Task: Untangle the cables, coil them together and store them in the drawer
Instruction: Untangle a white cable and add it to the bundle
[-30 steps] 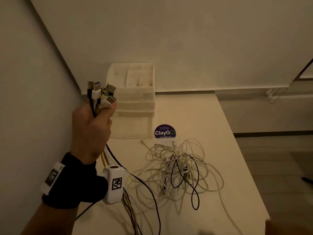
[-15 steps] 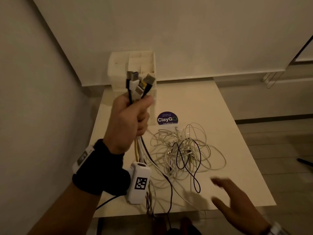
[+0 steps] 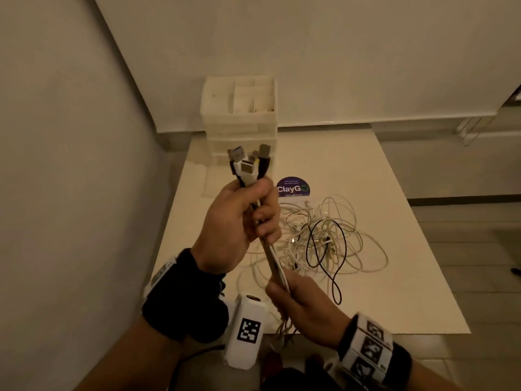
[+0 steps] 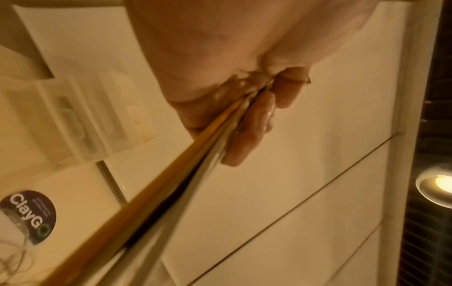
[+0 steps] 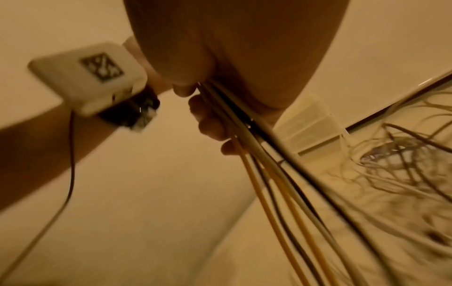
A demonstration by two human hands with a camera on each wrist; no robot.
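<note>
My left hand (image 3: 242,221) grips a bundle of cables (image 3: 272,259) just below their plugs (image 3: 248,166), which stick up above the fist. The strands are white, yellow and black (image 5: 264,174). Lower down, my right hand (image 3: 301,306) is closed round the same bundle, which runs taut between the two hands (image 4: 195,158). The loose ends lie in a tangled heap of white and black cables (image 3: 324,241) on the white table (image 3: 352,165). A translucent drawer unit (image 3: 239,122) stands at the table's back left, its drawers closed.
A round purple ClayGo sticker (image 3: 293,187) lies on the table in front of the drawer unit. Walls close the left side and back. The table's right edge drops to a tiled floor (image 3: 479,249).
My right hand came up from the lower right and took hold of the bundle below the left hand. The left hand moved right, toward the middle of the table.
</note>
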